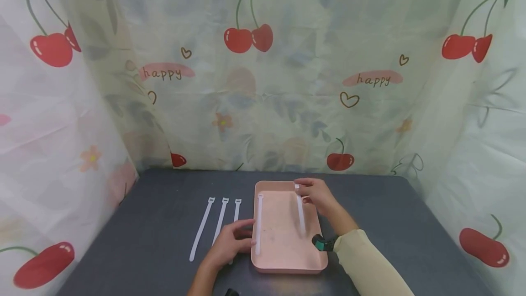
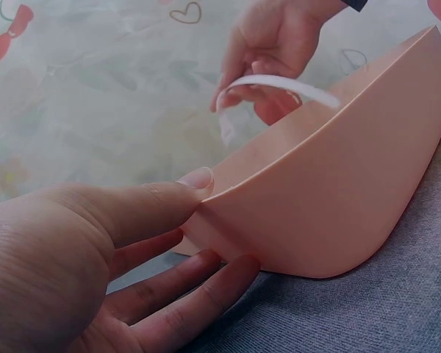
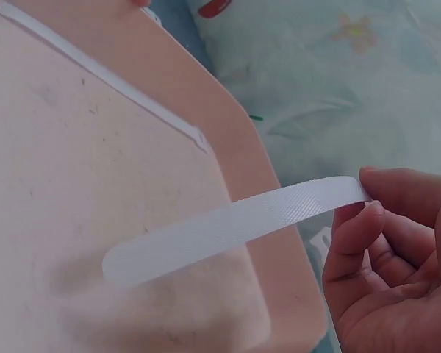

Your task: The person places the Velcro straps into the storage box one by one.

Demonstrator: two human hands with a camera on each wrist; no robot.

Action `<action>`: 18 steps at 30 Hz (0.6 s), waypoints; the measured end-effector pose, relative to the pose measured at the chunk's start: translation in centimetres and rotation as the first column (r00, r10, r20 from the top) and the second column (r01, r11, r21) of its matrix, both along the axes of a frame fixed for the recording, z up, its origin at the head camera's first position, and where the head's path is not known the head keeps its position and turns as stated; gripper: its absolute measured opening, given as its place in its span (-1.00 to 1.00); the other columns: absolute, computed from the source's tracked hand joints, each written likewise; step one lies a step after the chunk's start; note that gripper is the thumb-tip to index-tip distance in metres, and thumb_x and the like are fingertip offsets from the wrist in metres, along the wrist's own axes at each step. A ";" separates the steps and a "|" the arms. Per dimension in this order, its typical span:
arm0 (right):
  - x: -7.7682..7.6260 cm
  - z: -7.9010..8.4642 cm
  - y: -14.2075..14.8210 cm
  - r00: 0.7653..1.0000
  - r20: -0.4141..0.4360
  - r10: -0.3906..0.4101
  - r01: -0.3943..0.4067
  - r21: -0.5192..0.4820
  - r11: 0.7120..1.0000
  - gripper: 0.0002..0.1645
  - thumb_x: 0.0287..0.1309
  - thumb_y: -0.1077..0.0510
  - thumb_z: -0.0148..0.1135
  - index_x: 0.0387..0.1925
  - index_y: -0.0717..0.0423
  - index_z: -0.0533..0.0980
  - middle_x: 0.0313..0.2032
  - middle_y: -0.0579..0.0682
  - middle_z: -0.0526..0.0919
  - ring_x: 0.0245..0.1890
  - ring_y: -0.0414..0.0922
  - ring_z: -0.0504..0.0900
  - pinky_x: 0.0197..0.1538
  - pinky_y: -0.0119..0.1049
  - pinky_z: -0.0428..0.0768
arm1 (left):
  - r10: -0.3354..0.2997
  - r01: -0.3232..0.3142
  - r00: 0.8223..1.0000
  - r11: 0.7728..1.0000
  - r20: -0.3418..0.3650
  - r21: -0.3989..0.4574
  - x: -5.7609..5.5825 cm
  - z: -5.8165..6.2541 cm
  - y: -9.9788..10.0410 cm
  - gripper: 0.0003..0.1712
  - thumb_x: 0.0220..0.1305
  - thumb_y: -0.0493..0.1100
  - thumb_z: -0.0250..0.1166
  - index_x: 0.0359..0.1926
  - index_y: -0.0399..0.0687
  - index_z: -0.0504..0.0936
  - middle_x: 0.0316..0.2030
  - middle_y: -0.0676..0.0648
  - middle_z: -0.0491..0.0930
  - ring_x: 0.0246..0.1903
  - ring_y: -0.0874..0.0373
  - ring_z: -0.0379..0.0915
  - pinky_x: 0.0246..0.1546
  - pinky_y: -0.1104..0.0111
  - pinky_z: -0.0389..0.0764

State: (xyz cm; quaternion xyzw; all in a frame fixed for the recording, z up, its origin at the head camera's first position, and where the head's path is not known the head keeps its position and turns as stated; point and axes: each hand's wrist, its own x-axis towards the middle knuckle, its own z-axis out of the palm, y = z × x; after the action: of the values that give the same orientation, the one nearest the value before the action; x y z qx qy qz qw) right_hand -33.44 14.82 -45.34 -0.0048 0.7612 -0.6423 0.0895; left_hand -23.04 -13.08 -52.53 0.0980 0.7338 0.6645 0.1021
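Note:
My right hand (image 1: 318, 194) pinches a white hook-and-loop cable tie (image 3: 228, 234) between thumb and fingers near its slotted head. The tie's rounded free end hangs over the inside of a shallow pink tray (image 1: 283, 227), bending in a curve in the left wrist view. Another white tie (image 1: 259, 225) lies lengthwise in the tray along its left side. At the tray's left wall is my left hand (image 1: 230, 243), fingers loosely extended. Its thumb (image 2: 184, 187) touches the rim while the other fingertips rest against the outer wall.
Left of the tray, several more white ties lie side by side on the dark grey table (image 1: 152, 223): the leftmost tie (image 1: 201, 229) in full, others partly behind my left hand. A cherry-printed curtain (image 1: 283, 118) encloses the back and both sides.

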 end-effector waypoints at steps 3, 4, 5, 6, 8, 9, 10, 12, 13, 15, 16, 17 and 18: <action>0.1 -0.4 -0.8 1.000 0.030 -0.006 0.006 -0.004 1.000 -0.53 0.20 0.34 0.23 0.16 0.36 0.49 -0.24 0.10 0.64 -0.43 -0.16 0.54 -0.36 -0.31 0.55 | 0.001 -0.001 1.000 1.000 0.002 0.002 0.0 0.0 0.0 -0.32 0.10 -0.36 0.43 0.28 -0.25 0.45 0.07 -0.30 0.54 0.00 -0.13 0.54 -0.23 0.19 0.68; 0.0 -0.6 -1.1 0.999 0.038 -0.005 0.005 -0.007 1.000 -0.54 0.20 0.34 0.24 0.15 0.35 0.49 -0.24 0.12 0.65 -0.42 -0.15 0.54 -0.36 -0.31 0.55 | 0.002 -0.002 1.000 1.000 0.002 0.002 0.0 0.0 0.0 -0.32 0.10 -0.36 0.43 0.28 -0.26 0.45 0.06 -0.30 0.54 -0.01 -0.13 0.54 -0.23 0.19 0.68; 0.0 -0.9 -1.4 0.999 0.045 -0.006 0.006 -0.007 1.000 -0.54 0.20 0.33 0.25 0.15 0.34 0.50 -0.24 0.12 0.65 -0.41 -0.14 0.55 -0.36 -0.32 0.55 | 0.002 -0.002 1.000 1.000 0.003 0.002 0.0 0.0 0.0 -0.32 0.10 -0.36 0.43 0.28 -0.26 0.45 0.06 -0.30 0.54 -0.01 -0.13 0.54 -0.23 0.19 0.68; -0.1 -1.2 -1.6 0.999 0.046 -0.008 0.008 0.005 1.000 -0.55 0.19 0.32 0.26 0.14 0.32 0.52 -0.23 0.12 0.66 -0.39 -0.14 0.57 -0.36 -0.32 0.56 | 0.002 -0.002 1.000 1.000 0.002 0.001 0.1 0.0 0.0 -0.32 0.10 -0.36 0.43 0.28 -0.26 0.45 0.06 -0.30 0.54 -0.01 -0.13 0.55 -0.23 0.20 0.68; -0.2 -1.7 -2.1 0.999 0.045 -0.004 0.003 0.018 1.000 -0.56 0.20 0.30 0.27 0.13 0.31 0.53 -0.23 0.12 0.66 -0.38 -0.13 0.58 -0.36 -0.31 0.57 | 0.004 -0.004 1.000 1.000 0.005 -0.001 0.1 0.0 0.0 -0.32 0.10 -0.36 0.43 0.28 -0.26 0.45 0.05 -0.30 0.55 -0.02 -0.13 0.55 -0.24 0.20 0.68; -0.3 -2.0 -2.4 0.999 0.043 -0.004 0.003 0.012 1.000 -0.56 0.20 0.31 0.27 0.12 0.31 0.53 -0.26 0.10 0.67 -0.39 -0.13 0.58 -0.37 -0.32 0.57 | 0.005 -0.005 1.000 1.000 0.007 0.000 0.1 0.0 0.0 -0.32 0.10 -0.37 0.42 0.28 -0.26 0.45 0.05 -0.30 0.55 -0.02 -0.13 0.55 -0.24 0.20 0.68; -0.3 -2.3 -2.6 0.999 0.037 -0.002 0.002 0.018 1.000 -0.57 0.19 0.32 0.27 0.11 0.33 0.53 -0.29 0.07 0.66 -0.41 -0.13 0.57 -0.39 -0.32 0.57 | 0.005 -0.005 1.000 1.000 0.008 0.002 0.1 0.0 0.0 -0.32 0.10 -0.37 0.42 0.28 -0.27 0.45 0.05 -0.30 0.55 -0.02 -0.13 0.55 -0.24 0.20 0.68; -0.3 -2.9 -3.1 0.999 0.041 -0.007 0.006 0.011 1.000 -0.59 0.20 0.34 0.24 0.10 0.37 0.53 -0.35 0.05 0.65 -0.46 -0.13 0.54 -0.44 -0.34 0.54 | 0.005 -0.005 1.000 1.000 0.011 0.007 0.1 0.0 0.0 -0.32 0.10 -0.37 0.42 0.27 -0.27 0.45 0.05 -0.31 0.55 -0.02 -0.13 0.55 -0.24 0.20 0.68; -0.3 -3.1 -3.3 0.999 0.051 -0.017 0.017 -0.001 1.000 -0.60 0.21 0.34 0.22 0.09 0.39 0.53 -0.38 0.05 0.65 -0.49 -0.14 0.53 -0.46 -0.36 0.52 | 0.004 -0.004 1.000 1.000 0.013 0.010 0.1 0.0 0.0 -0.32 0.10 -0.38 0.42 0.27 -0.27 0.45 0.05 -0.31 0.55 -0.02 -0.13 0.55 -0.24 0.20 0.68; -0.3 -3.6 -3.6 0.997 0.072 -0.041 0.043 -0.027 0.999 -0.63 0.22 0.35 0.20 0.06 0.43 0.53 -0.43 0.02 0.63 -0.54 -0.15 0.50 -0.52 -0.39 0.49 | 0.001 -0.001 1.000 1.000 0.010 0.015 0.0 0.1 0.0 -0.32 0.10 -0.37 0.42 0.27 -0.27 0.45 0.05 -0.31 0.55 -0.01 -0.12 0.55 -0.24 0.20 0.68; -0.3 -3.9 -3.8 0.995 0.085 -0.054 0.057 -0.033 0.998 -0.64 0.23 0.34 0.18 0.05 0.43 0.53 -0.44 0.03 0.63 -0.55 -0.15 0.49 -0.53 -0.40 0.48 | -0.001 0.001 1.000 1.000 0.008 0.017 0.0 0.1 0.1 -0.32 0.09 -0.37 0.42 0.27 -0.27 0.46 0.05 -0.31 0.55 -0.01 -0.12 0.55 -0.23 0.20 0.68; -0.4 -4.1 -3.9 0.993 0.102 -0.068 0.073 -0.046 0.996 -0.65 0.24 0.34 0.16 0.04 0.43 0.54 -0.44 0.04 0.63 -0.57 -0.16 0.48 -0.55 -0.41 0.46 | -0.002 0.002 1.000 1.000 0.005 0.019 0.0 0.1 0.1 -0.33 0.09 -0.37 0.43 0.26 -0.28 0.46 0.05 -0.31 0.55 -0.02 -0.12 0.55 -0.23 0.20 0.68; -0.4 -4.3 -4.0 0.990 0.112 -0.085 0.091 -0.051 0.995 -0.66 0.24 0.34 0.15 0.02 0.42 0.54 -0.44 0.03 0.62 -0.58 -0.17 0.48 -0.57 -0.42 0.44 | -0.002 0.002 1.000 1.000 0.002 0.018 0.0 0.1 0.1 -0.33 0.09 -0.37 0.43 0.26 -0.28 0.46 0.04 -0.31 0.55 -0.02 -0.11 0.55 -0.23 0.21 0.68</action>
State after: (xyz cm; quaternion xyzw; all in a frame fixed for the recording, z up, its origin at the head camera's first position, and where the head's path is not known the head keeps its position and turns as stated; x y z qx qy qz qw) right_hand -33.89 10.80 -49.69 0.0615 0.7363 -0.6660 0.1028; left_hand -23.05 -13.01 -52.42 0.0988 0.7276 0.6711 0.1027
